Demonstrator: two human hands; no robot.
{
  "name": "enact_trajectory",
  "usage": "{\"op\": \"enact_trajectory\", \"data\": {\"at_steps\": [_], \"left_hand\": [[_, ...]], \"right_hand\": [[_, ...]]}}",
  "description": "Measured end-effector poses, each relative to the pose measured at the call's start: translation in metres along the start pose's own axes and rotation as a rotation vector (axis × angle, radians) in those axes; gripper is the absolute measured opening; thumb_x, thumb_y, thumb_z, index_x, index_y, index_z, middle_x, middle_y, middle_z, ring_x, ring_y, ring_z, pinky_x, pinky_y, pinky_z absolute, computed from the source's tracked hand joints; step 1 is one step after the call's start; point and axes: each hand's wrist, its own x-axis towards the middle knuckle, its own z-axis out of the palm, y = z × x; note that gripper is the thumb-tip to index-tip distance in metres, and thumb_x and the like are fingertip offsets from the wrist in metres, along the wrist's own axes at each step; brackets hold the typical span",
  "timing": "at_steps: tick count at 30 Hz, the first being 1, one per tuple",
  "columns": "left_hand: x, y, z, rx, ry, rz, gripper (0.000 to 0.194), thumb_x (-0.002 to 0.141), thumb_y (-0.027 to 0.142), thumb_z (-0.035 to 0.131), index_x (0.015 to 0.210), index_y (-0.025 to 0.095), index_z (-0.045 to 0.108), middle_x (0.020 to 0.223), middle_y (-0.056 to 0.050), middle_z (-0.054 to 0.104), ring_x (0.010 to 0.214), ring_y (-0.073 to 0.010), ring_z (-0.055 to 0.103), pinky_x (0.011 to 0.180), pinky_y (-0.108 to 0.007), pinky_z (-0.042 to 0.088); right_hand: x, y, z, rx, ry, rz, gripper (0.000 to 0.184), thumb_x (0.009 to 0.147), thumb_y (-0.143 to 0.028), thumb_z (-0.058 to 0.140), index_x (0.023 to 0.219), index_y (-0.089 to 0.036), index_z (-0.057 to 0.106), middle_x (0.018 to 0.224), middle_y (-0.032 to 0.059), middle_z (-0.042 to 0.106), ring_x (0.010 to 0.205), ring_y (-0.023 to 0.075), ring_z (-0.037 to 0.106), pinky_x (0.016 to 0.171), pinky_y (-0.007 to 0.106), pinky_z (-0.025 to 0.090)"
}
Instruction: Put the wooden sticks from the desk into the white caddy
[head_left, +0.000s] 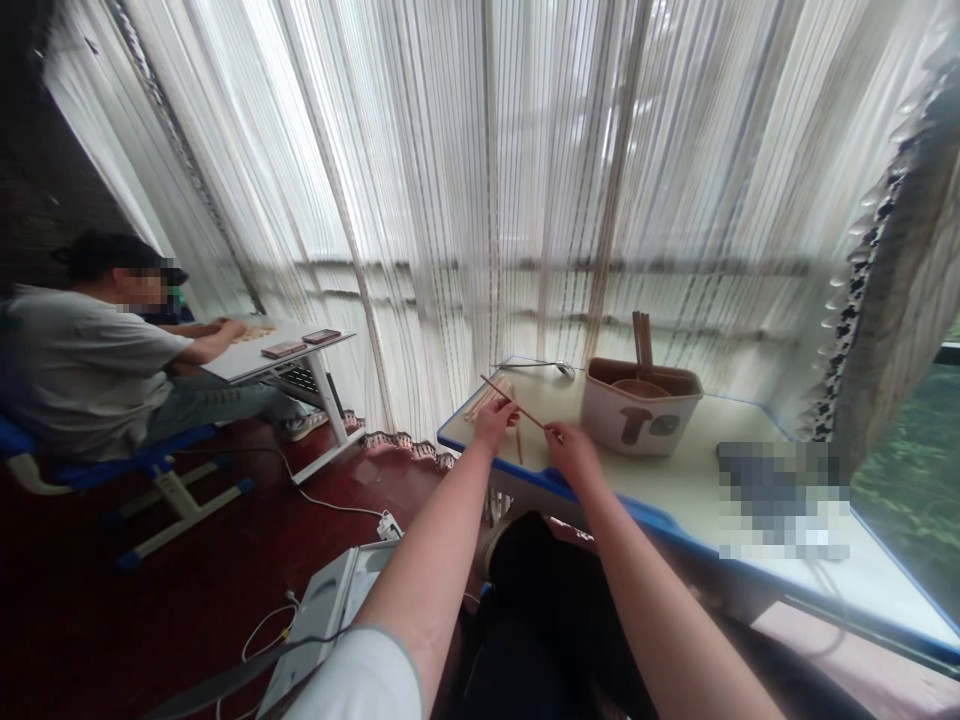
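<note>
A thin reddish-brown chopstick [532, 416] runs slantwise between my two hands above the table's left part. My left hand [495, 420] has its fingers closed round the chopstick near its far end. The near end is pinched in the fingers of my right hand [574, 452]. Several paler chopsticks [477, 402] lie on the table beyond my left hand, and another light brown stick [519, 442] rests between my hands. Just past my right hand stands a white and brown bin [637, 428] holding a brown bowl [639, 388] and some upright wooden sticks [643, 340].
A metal ladle [562, 369] lies at the back of the blue-edged table [660, 490]. A blurred-out item [776, 495] is on its right. Sheer curtains [450, 200] hang behind. At left, another person [97, 350] sits at a white table [259, 358]. Cables [330, 503] cross the floor.
</note>
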Motion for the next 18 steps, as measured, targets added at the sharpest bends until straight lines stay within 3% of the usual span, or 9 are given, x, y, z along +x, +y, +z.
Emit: {"op": "enact_trajectory", "data": {"at_steps": [8, 15, 18], "left_hand": [[0.002, -0.001, -0.001, -0.103, -0.017, -0.041, 0.023, 0.068, 0.029, 0.064, 0.083, 0.012, 0.06, 0.085, -0.009, 0.067, 0.076, -0.0149, 0.063, 0.073, -0.032, 0.051], [-0.005, 0.004, 0.001, -0.125, 0.021, -0.044, 0.025, 0.065, 0.029, 0.068, 0.081, 0.011, 0.06, 0.078, -0.007, 0.067, 0.069, -0.0135, 0.063, 0.074, -0.034, 0.052], [-0.008, 0.015, 0.012, -0.126, 0.039, -0.015, 0.025, 0.063, 0.028, 0.069, 0.079, 0.011, 0.061, 0.074, -0.005, 0.066, 0.064, -0.0126, 0.062, 0.07, -0.033, 0.052]], "right_hand": [[-0.002, 0.0, 0.001, 0.05, -0.034, -0.007, 0.027, 0.081, -0.029, 0.045, 0.096, -0.021, 0.067, 0.089, 0.0053, 0.066, 0.087, 0.0167, 0.056, 0.082, 0.026, 0.037], [-0.006, -0.004, -0.005, 0.101, -0.077, -0.039, 0.026, 0.082, -0.029, 0.046, 0.094, -0.021, 0.068, 0.088, 0.0058, 0.067, 0.087, 0.0175, 0.058, 0.078, 0.025, 0.039], [-0.009, -0.005, -0.008, 0.119, -0.057, -0.054, 0.026, 0.083, -0.028, 0.045, 0.094, -0.021, 0.067, 0.089, 0.0055, 0.067, 0.086, 0.0171, 0.058, 0.076, 0.024, 0.041]]}}
